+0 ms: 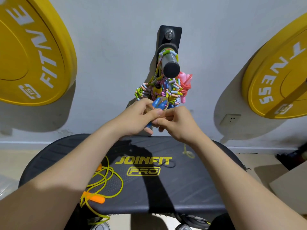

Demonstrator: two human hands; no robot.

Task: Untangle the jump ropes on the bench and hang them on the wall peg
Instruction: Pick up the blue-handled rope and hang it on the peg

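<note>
A black wall peg [171, 63] sticks out of the wall at top centre. Beaded multicoloured jump ropes [172, 92] and a pink rope [185, 85] hang from it. Just below them my left hand [141, 117] grips blue handles [157, 104] of a rope. My right hand [176, 121] meets it from the right and pinches a thin pale cord between the fingers. A yellow jump rope [109, 176] with orange handles [96, 197] lies looped on the left of the dark bench [182, 188].
Two big yellow weight plates [33, 52] [279, 75] hang on the wall either side of the peg. A small pale cord knot [188, 153] and a thin black loop [167, 164] lie on the bench. A wall socket [230, 119] sits low right.
</note>
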